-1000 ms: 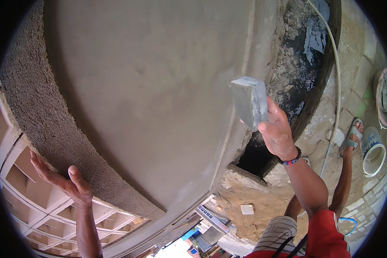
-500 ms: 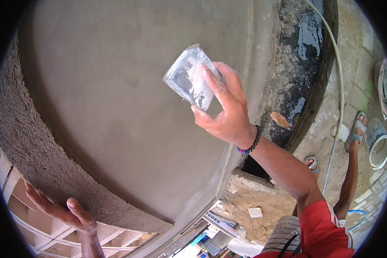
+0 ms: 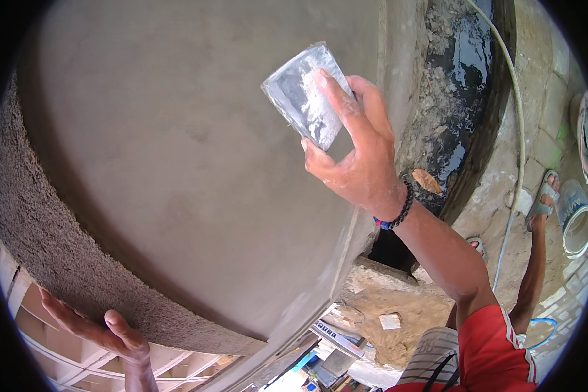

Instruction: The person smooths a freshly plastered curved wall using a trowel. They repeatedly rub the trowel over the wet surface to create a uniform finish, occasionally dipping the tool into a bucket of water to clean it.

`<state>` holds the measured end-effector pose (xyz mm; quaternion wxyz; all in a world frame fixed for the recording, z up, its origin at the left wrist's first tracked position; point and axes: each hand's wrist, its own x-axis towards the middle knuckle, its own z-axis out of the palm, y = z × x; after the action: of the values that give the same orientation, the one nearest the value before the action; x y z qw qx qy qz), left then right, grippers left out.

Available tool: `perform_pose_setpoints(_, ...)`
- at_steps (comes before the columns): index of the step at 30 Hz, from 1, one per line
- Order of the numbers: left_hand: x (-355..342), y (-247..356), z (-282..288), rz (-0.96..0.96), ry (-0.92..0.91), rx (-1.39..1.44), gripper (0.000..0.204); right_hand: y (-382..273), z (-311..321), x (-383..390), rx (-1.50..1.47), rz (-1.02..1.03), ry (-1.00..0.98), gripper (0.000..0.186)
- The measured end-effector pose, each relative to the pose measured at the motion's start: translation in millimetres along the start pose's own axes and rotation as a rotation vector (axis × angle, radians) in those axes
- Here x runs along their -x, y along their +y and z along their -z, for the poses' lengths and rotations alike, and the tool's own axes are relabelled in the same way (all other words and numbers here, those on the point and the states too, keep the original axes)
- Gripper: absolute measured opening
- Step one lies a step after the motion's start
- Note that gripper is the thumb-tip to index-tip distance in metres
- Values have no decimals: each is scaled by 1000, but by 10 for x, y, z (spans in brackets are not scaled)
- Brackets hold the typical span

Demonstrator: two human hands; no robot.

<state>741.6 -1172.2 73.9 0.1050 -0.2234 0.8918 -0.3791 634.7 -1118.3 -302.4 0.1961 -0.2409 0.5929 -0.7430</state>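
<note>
My right hand [image 3: 359,150] grips a flat, grey rectangular block [image 3: 310,95] smeared with white residue. Its thumb is at the lower edge and its fingers spread over the top and far side. The block is against or just over a smooth, grey-brown plastered wall [image 3: 196,170]; contact with the surface is hidden. At the lower left, my left hand [image 3: 104,333] is open, fingers stretched out along the outer edge of a rough, unsmoothed cement band [image 3: 78,242] that curves around the smooth plaster.
Right of the wall runs a ditch [image 3: 460,98] with dark water and rubble. A pale hose [image 3: 517,124] lies along the paving beyond it, near a bucket [image 3: 575,225] and my sandalled foot [image 3: 543,196]. Sandy ground [image 3: 372,326] holds a small pale tile piece [image 3: 390,321].
My right hand has moved the grey block a little up and to the right across the wall. The left hand has kept nearly the same place on the rough edge.
</note>
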Motion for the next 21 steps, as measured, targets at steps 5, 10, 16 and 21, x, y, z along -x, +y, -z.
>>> perform_pose_setpoints(5, 6, -10, -15, -14, -13, -44, 74, 78, -70, 229, 19, -39, -105, 82)
perform_pose_setpoints(10, 30, -19, 14, 1, -17, -38, 73, 31, 142, 563, -89, -128, -187, 82)
perform_pose_setpoints(16, 21, -20, -2, -5, -21, -52, 72, 109, -191, 35, -21, 48, -20, 81)
perform_pose_setpoints(21, 25, -12, 16, 0, -26, -66, 72, 236, -30, 636, 0, -59, -164, 83)
